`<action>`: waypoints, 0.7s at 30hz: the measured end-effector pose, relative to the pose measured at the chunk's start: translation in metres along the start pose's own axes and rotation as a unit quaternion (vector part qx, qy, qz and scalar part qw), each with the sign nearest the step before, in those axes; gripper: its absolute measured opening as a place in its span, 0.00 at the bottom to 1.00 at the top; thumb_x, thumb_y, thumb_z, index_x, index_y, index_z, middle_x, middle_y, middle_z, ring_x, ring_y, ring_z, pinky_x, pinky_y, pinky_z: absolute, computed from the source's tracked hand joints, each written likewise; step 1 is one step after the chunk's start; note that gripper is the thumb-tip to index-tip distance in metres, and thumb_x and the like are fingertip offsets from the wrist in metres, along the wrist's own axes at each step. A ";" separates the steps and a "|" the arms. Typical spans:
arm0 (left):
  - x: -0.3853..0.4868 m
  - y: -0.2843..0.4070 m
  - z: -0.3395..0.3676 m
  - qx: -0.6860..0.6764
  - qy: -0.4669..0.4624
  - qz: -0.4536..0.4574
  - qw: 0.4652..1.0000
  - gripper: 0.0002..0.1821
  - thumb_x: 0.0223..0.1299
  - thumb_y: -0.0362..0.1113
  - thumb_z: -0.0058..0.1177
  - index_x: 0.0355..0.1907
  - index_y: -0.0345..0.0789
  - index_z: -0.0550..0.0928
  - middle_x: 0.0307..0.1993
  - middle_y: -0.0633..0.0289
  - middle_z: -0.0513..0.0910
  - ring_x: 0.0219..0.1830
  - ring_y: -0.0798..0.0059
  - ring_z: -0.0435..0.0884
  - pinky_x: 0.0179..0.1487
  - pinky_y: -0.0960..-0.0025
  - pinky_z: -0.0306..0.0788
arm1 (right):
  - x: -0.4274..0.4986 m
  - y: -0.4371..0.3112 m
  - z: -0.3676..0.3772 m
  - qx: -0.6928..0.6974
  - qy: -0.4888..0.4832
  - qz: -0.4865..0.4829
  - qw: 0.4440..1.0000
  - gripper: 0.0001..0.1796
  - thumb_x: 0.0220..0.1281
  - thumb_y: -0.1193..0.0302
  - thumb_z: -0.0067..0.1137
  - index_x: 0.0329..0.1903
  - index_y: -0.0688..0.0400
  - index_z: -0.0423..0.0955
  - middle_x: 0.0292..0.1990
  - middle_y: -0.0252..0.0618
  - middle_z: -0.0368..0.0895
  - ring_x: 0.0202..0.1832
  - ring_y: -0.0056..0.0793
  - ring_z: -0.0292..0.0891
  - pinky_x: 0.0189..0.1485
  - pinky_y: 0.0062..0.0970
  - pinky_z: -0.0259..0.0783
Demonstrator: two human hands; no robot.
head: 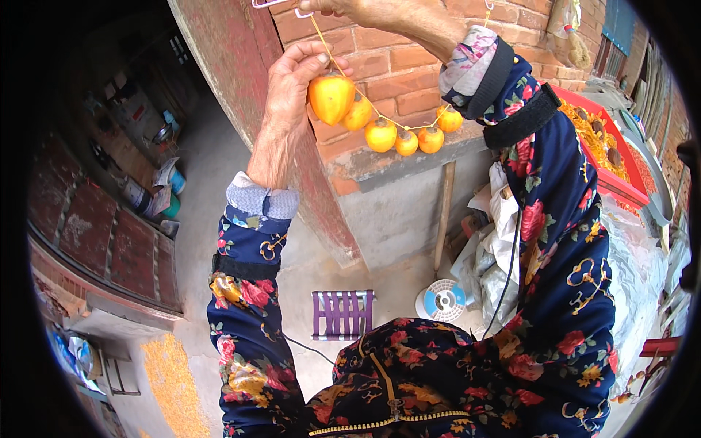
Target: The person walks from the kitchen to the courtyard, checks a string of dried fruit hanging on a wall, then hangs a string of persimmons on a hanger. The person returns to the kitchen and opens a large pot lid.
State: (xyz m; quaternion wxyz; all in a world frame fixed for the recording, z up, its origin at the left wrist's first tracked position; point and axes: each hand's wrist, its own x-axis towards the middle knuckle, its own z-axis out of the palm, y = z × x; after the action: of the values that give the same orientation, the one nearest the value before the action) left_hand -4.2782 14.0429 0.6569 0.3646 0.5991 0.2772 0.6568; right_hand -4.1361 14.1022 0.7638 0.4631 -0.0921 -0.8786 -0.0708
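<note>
Against the brick wall hangs a yellow string (374,106) of several orange persimmons (380,135), sagging between two white hooks. My left hand (298,76) pinches the string just above the largest persimmon (332,98), which hangs point down at its fingers. At the top edge, my right hand (361,10) is partly cut off; its fingertips grip the near white hook (303,13), where the string's left end loops. The right end rises behind my right sleeve towards the far white hook (489,5).
A weathered wooden door (241,76) stands at left. Below are a purple-strapped stool (343,315), a white spool (442,301) and a wooden pole (444,219). A red tray (624,186) holds orange strips at right. Yellow grains (172,383) lie on the floor.
</note>
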 end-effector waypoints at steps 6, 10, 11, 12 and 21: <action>-0.023 -0.038 -0.011 -0.046 0.180 -0.019 0.982 0.14 0.66 0.41 0.43 0.46 0.33 0.74 0.37 0.56 0.80 0.40 0.69 0.80 0.45 0.66 0.75 | -0.002 0.002 0.002 -0.013 0.010 -0.013 1.000 0.16 0.52 0.62 0.58 0.32 0.66 0.78 0.30 0.58 0.77 0.35 0.53 0.74 0.40 0.45 0.68; -0.066 -0.098 -0.019 -0.044 0.200 -0.165 0.965 0.13 0.65 0.38 0.43 0.48 0.34 0.73 0.42 0.57 0.79 0.43 0.68 0.79 0.49 0.66 0.72 | -0.005 0.000 0.000 0.017 0.014 -0.024 0.999 0.15 0.53 0.63 0.57 0.33 0.65 0.77 0.30 0.58 0.77 0.36 0.54 0.73 0.40 0.45 0.67; -0.078 -0.115 -0.017 -0.030 0.190 -0.208 0.959 0.13 0.65 0.37 0.44 0.49 0.35 0.73 0.42 0.57 0.79 0.45 0.68 0.79 0.50 0.66 0.72 | -0.006 -0.001 -0.001 0.022 0.010 -0.025 0.999 0.15 0.53 0.63 0.57 0.33 0.65 0.77 0.31 0.57 0.77 0.36 0.54 0.73 0.40 0.45 0.67; -0.089 -0.132 -0.013 -0.036 0.168 -0.229 0.958 0.15 0.63 0.35 0.46 0.51 0.35 0.71 0.44 0.57 0.78 0.47 0.68 0.78 0.50 0.66 0.72 | -0.006 -0.002 -0.002 0.026 0.020 -0.035 0.999 0.15 0.53 0.64 0.57 0.33 0.65 0.77 0.31 0.57 0.77 0.36 0.54 0.73 0.40 0.45 0.67; -0.095 -0.190 0.055 -0.031 0.094 -0.230 0.968 0.30 0.51 0.33 0.60 0.59 0.39 0.67 0.53 0.58 0.73 0.52 0.69 0.74 0.50 0.65 0.72 | -0.012 0.001 0.006 0.009 0.064 -0.034 0.997 0.14 0.53 0.61 0.58 0.34 0.60 0.78 0.30 0.52 0.78 0.36 0.47 0.74 0.40 0.42 0.67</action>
State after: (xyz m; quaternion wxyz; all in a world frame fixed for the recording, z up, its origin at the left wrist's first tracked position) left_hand -4.1947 14.0726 0.4562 0.4967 0.4433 0.4204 0.6164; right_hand -4.1339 14.1030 0.7503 0.5162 -0.0531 -0.8507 -0.0844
